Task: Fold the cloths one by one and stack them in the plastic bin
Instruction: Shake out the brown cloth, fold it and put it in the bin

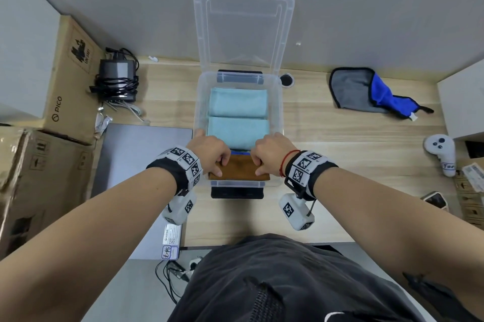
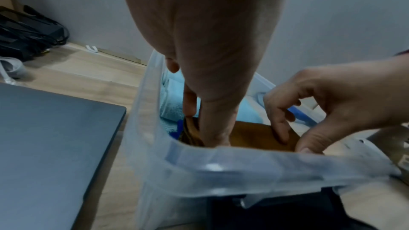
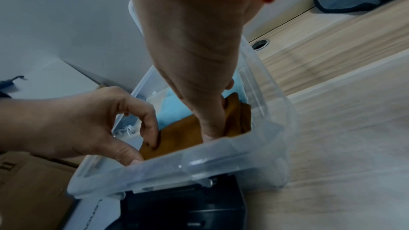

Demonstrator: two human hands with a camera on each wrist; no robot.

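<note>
A clear plastic bin [image 1: 278, 101] stands mid-table with its lid raised. Inside lie two folded light blue cloths [image 1: 238, 117]. A folded brown cloth [image 1: 239, 168] sits at the bin's near end, on top of a blue cloth edge [image 1: 239, 152]. My left hand [image 1: 220, 164] pinches the brown cloth's left end, thumb on the near side. My right hand [image 1: 258, 164] pinches its right end. The left wrist view shows the brown cloth [image 2: 250, 135] low inside the bin [image 2: 221, 167]. It appears again in the right wrist view [image 3: 181, 135]. A grey and blue cloth [image 1: 366, 91] lies unfolded at the far right.
A closed grey laptop [image 1: 136, 164] lies just left of the bin. Cardboard boxes [image 1: 65, 91] and a power adapter with cables [image 1: 117, 78] fill the left side. A white controller [image 1: 442, 154] sits at the right edge. A black slab [image 1: 237, 193] lies under the bin.
</note>
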